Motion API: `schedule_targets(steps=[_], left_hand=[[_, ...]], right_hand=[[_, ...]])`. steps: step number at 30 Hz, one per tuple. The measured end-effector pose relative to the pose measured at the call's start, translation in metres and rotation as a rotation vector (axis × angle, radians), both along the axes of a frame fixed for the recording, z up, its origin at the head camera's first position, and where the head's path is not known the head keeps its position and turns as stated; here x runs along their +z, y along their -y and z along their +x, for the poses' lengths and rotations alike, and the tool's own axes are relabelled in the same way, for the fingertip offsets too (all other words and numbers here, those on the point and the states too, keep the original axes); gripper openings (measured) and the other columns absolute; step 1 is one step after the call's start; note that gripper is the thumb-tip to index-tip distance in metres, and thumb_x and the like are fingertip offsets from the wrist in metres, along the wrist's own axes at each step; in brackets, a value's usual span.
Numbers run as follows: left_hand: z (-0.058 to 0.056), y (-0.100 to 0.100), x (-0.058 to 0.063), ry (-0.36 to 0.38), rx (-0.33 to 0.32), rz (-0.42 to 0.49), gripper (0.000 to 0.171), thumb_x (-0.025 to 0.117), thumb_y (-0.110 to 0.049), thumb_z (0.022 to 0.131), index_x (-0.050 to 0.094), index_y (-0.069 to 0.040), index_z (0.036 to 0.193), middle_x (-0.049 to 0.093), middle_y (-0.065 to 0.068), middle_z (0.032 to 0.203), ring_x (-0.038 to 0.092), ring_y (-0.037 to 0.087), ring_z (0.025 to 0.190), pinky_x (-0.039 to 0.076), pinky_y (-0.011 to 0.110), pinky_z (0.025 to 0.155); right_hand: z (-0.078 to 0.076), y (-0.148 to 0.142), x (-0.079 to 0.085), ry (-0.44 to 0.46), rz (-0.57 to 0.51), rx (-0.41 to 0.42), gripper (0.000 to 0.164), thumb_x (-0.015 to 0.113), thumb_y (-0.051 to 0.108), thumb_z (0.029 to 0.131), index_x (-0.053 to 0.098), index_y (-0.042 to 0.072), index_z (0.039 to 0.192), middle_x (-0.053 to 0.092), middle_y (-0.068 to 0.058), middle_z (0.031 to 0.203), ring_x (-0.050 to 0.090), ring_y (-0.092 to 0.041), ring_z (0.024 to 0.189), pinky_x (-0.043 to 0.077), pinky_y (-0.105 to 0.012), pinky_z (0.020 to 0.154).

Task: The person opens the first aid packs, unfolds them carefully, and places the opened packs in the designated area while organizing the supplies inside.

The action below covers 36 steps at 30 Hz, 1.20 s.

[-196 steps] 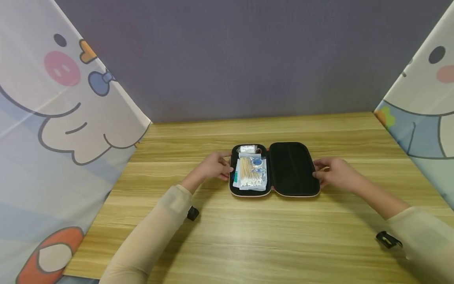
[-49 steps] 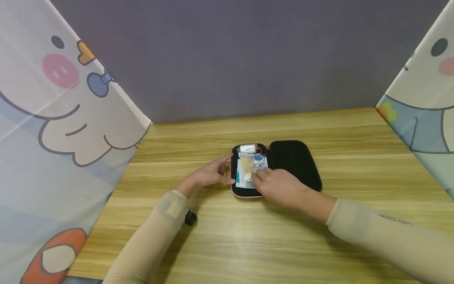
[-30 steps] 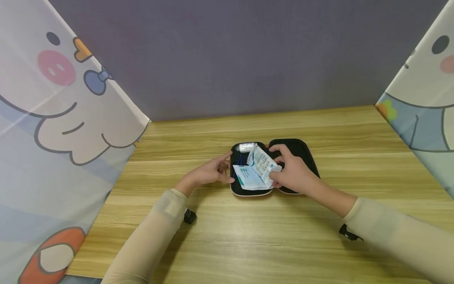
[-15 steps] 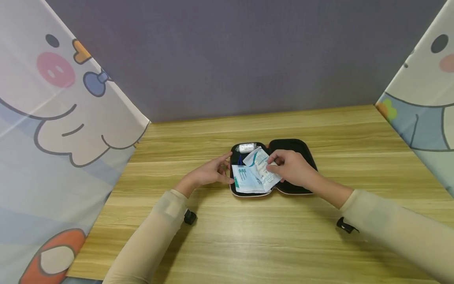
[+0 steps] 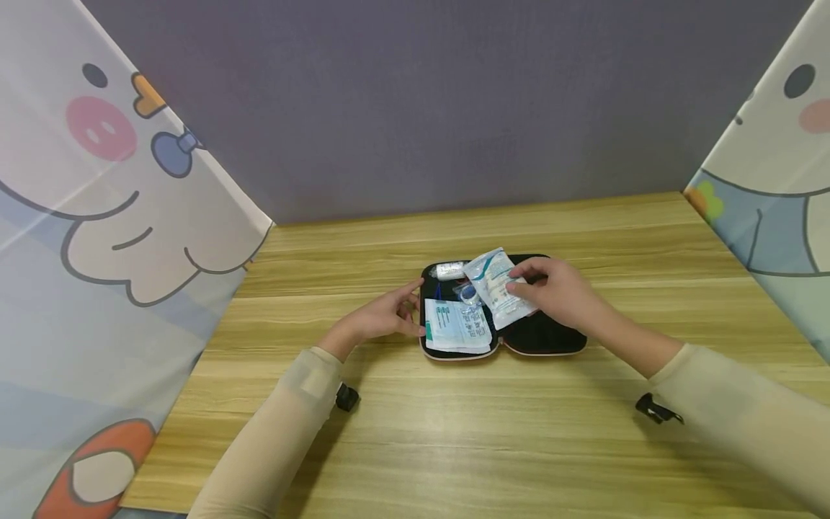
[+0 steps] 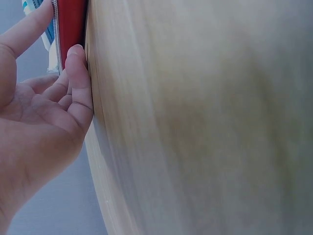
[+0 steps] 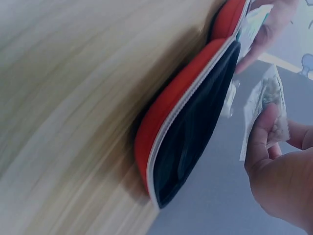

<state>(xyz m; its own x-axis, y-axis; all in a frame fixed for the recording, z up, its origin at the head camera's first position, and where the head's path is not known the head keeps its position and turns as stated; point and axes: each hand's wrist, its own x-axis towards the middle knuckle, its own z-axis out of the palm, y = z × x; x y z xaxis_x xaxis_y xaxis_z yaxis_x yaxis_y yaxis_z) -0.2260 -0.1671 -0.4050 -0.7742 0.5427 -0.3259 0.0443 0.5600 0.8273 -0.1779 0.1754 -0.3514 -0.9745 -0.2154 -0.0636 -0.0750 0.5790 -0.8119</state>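
A first-aid case [image 5: 545,339] lies unfolded on the table, black inside; its outer shell [image 7: 161,112] shows red in the right wrist view. My right hand [image 5: 560,292] pinches a packet of cotton swabs [image 5: 502,292] above the case's hinge, apart from the lining. White tips show through the packet [image 7: 271,95] in the right wrist view. My left hand [image 5: 382,313] touches the case's left edge with thumb and fingers spread; in the left wrist view its fingers [image 6: 78,73] rest against the red side wall [image 6: 72,34]. Flat white sachets [image 5: 457,328] lie in the left half.
A wrapped white roll [image 5: 450,271] sits at the back of the case's left half. Near the hinge is a bagged blue-and-white roll [image 5: 468,293]. The wooden table [image 5: 441,440] meets a grey wall panel [image 5: 454,108] behind, with cartoon-printed cloths [image 5: 84,238] at both sides.
My right hand went from the case's right edge to the swab packet, lifted and turned it, and drew it back and right off the sachets. My left hand stays at the left edge.
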Motion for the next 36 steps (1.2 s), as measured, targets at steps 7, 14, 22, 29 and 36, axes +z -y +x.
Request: schedule_targets(steps=[7,14,22,29,36], left_hand=[[0.000,0.000,0.000,0.011,-0.002,0.010,0.112,0.085,-0.019,0.092,0.009,-0.028,0.173,0.053,0.010,0.147,0.055,0.020,0.099,0.050,0.032,0.084],[0.000,0.003,0.001,0.043,-0.010,0.032,0.116,0.087,-0.013,0.089,0.009,-0.029,0.173,0.050,0.009,0.150,0.057,0.020,0.098,0.052,0.032,0.085],[-0.001,0.007,0.002,0.058,-0.015,0.029,0.116,0.087,-0.014,0.089,0.009,-0.030,0.173,0.048,0.010,0.151,0.056,0.021,0.101,0.052,0.032,0.086],[-0.003,0.008,0.000,0.065,-0.012,0.031,0.117,0.088,-0.013,0.088,0.009,-0.032,0.173,0.047,0.009,0.153,0.055,0.021,0.102,0.052,0.032,0.087],[-0.004,0.007,0.001,0.062,-0.022,0.029,0.117,0.088,-0.011,0.088,0.009,-0.031,0.173,0.046,0.011,0.155,0.055,0.021,0.102,0.052,0.032,0.087]], right_hand=[[-0.003,-0.029,0.003,-0.052,0.127,-0.041,0.038,0.069,0.035,0.105,0.072,0.005,0.129,0.069,-0.022,0.134,0.071,-0.033,0.109,0.057,-0.035,0.086],[-0.005,-0.061,0.003,-0.063,0.186,-0.039,0.040,0.070,0.033,0.104,0.069,0.004,0.131,0.065,-0.026,0.138,0.071,-0.045,0.115,0.054,-0.032,0.080],[-0.005,-0.083,0.003,-0.091,0.270,-0.045,0.036,0.073,0.029,0.101,0.071,0.001,0.124,0.069,-0.028,0.130,0.074,-0.029,0.094,0.049,-0.028,0.066],[-0.005,-0.090,-0.002,-0.116,0.325,-0.020,0.029,0.078,0.022,0.096,0.075,0.001,0.115,0.073,-0.026,0.120,0.064,-0.020,0.081,0.046,-0.029,0.065],[-0.005,-0.095,-0.010,-0.055,0.330,0.001,0.052,0.080,0.023,0.094,0.064,-0.007,0.134,0.072,-0.028,0.119,0.067,-0.037,0.103,0.047,-0.032,0.073]])
